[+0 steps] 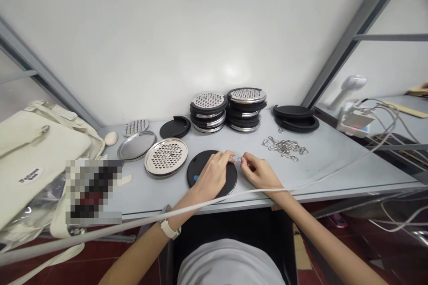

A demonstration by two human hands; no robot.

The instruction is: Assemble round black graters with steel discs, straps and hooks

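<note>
A black round disc [197,164] with a small blue spot and a shiny rim lies near the table's front edge. Across its top rests my left hand [212,173], fingers stretched to the right and bent a little at the tips. Just off the disc's right edge, my right hand [259,171] is closed in a pinch on a small metal wire clip [239,159], of which only a loop shows. To the right is a loose pile of similar metal clips [286,147]. A round metal grater plate [167,156] lies left of the disc.
Two stacks of black-rimmed graters [209,113] stand against the wall. Black round covers [296,120] lie at the back right. A metal dish [137,145] and a cream bag [40,151] are on the left. A white cable [310,182] crosses in front of my arms.
</note>
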